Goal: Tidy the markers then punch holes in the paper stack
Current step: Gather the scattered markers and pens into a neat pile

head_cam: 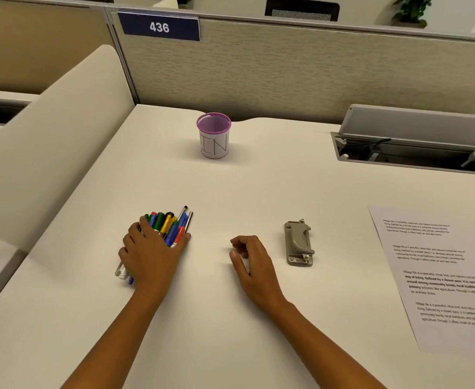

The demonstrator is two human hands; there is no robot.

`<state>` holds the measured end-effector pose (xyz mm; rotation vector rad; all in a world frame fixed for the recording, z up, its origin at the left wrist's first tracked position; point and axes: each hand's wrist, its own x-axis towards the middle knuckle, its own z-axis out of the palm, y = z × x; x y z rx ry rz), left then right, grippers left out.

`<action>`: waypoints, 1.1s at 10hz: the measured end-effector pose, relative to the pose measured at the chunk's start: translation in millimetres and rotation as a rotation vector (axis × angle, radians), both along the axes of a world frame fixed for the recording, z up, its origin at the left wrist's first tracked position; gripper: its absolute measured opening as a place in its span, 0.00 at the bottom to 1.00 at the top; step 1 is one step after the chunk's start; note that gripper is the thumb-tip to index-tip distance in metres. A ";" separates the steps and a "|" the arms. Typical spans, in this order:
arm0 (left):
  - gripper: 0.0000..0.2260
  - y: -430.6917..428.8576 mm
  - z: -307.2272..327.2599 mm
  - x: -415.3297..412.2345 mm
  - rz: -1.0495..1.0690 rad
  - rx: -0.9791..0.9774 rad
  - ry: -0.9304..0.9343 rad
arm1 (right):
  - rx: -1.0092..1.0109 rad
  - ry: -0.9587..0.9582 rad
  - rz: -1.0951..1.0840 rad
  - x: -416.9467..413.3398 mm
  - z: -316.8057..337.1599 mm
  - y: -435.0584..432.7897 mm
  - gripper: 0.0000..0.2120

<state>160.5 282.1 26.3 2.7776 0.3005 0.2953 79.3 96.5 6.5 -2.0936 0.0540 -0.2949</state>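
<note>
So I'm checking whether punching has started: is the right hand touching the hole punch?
Apart. The head view shows bare table between the right hand and the hole punch.

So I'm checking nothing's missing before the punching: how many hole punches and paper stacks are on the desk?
1 hole punch, just right of the right hand. 1 paper stack, at the desk's right edge and cut off by the frame, so more sheets may lie out of view.

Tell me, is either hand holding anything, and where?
The left hand grips the bundle of markers around its middle, on the desk. The right hand holds nothing.
</note>
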 end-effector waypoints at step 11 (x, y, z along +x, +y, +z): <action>0.47 8.9 -3.6 1.6 -0.020 0.031 -0.025 | 0.060 0.024 -0.026 -0.8 3.1 -0.2 0.09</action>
